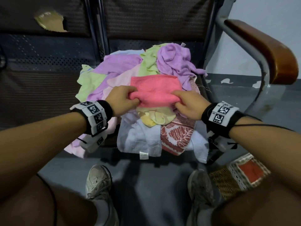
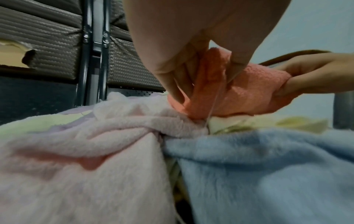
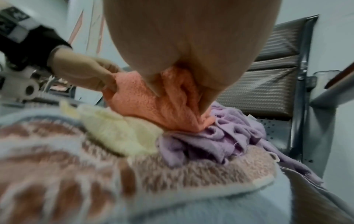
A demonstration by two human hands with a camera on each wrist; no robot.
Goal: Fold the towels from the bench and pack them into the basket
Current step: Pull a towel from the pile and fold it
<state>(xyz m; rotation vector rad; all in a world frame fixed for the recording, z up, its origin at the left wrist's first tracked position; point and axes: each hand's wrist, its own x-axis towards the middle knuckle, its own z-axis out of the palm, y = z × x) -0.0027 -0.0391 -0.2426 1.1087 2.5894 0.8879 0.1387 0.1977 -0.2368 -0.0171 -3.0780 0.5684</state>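
A coral-pink towel point(image 1: 155, 89) lies folded on top of a heap of towels point(image 1: 133, 67) on the bench seat. My left hand point(image 1: 128, 98) pinches its near left edge; my right hand point(image 1: 180, 101) pinches its near right edge. In the left wrist view my left hand point(image 2: 193, 84) has fingers curled into the pink towel point(image 2: 254, 94), with the right hand point(image 2: 306, 78) gripping the far end. The right wrist view shows my right hand point(image 3: 184, 91) bunching the pink towel point(image 3: 134, 97) above a purple towel point(image 3: 220, 141). A wicker basket point(image 1: 228, 181) with a red towel point(image 1: 251, 171) inside stands on the floor at lower right.
Yellow point(image 1: 156, 116), pale blue point(image 1: 140, 139) and red-patterned point(image 1: 177, 134) towels hang over the seat's front edge. A wooden armrest point(image 1: 268, 51) curves at the right. The padded backrest point(image 1: 146, 18) stands behind the heap. My shoes point(image 1: 97, 181) rest on the grey floor below.
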